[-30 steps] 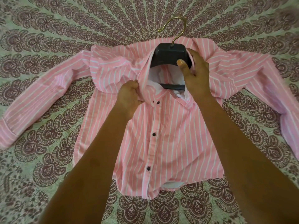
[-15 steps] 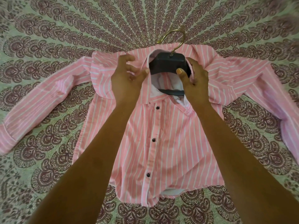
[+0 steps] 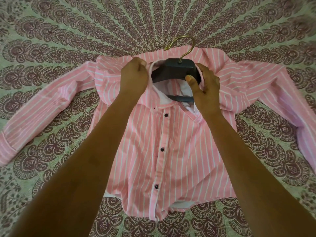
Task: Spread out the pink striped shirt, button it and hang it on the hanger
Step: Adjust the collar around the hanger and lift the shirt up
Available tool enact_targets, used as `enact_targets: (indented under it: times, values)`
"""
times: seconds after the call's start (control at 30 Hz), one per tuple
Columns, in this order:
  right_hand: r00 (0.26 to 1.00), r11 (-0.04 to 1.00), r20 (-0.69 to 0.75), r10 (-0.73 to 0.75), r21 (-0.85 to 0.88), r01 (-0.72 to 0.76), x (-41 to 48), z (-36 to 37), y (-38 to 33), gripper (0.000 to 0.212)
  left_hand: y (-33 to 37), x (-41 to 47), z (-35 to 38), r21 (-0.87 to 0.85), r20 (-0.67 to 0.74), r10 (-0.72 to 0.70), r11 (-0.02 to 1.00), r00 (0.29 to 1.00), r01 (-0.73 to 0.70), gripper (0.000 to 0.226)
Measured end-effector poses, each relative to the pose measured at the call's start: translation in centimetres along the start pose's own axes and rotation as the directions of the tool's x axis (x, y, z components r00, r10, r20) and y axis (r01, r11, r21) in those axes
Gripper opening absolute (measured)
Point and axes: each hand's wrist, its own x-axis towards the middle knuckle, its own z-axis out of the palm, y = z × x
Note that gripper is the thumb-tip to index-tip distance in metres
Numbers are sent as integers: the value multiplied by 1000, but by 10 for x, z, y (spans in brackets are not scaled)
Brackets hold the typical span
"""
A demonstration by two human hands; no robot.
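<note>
Pink striped shirt (image 3: 171, 151) flat on mandala bedspread (image 3: 51, 40), front buttoned, black hanger (image 3: 176, 69) inside neck. Left hand (image 3: 134, 77) fisted round collar, probably tugging it over hanger shoulder. Right hand (image 3: 205, 86) pinching hanger plus collar, steadying it. Brass hook (image 3: 184, 43) pokes out just above both grips.

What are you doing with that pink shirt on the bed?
A person is putting a pink striped shirt onto a dark hanger with a gold hook. The shirt lies front up on a patterned bedspread, sleeves spread wide, with dark buttons done up down the front. The hanger already sits inside the neck opening. The left hand grips the collar on one side, and the right hand holds collar and hanger on the other.
</note>
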Motion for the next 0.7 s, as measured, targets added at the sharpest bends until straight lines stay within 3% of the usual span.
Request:
enact_targets:
  times: [0.13, 0.3, 0.37, 0.43, 0.5, 0.57, 0.7]
  values:
    - [1000, 1000, 5, 8, 7, -8, -2, -1, 0, 48, 5, 3, 4, -260, 83, -131, 954, 988, 149, 31]
    - [1000, 1000, 2, -9, 1, 9, -4, -2, -2, 47, -8, -6, -5, -298, 189, 66, 954, 980, -7, 14]
    - [1000, 1000, 4, -5, 0, 5, -6, -2, -3, 47, -16, -3, -8, -233, 172, 124, 969, 977, -82, 12]
    - [1000, 1000, 0, -30, 2, 30, -8, -3, -4, 45, -17, 1, -10, -13, 113, 243, 970, 963, -243, 21]
    - [998, 999, -13, -54, 0, 54, -11, -4, -4, 44, -14, 2, -9, 193, 108, 287, 933, 952, -303, 31]
    - [998, 998, -17, -55, 5, 55, -13, -4, -4, 44, -12, 2, -7, 170, 124, 215, 957, 969, -234, 38]
    - [997, 998, -17, -70, 5, 70, -17, -4, -4, 43, -9, 1, -7, -211, 174, 24, 977, 984, 13, 41]
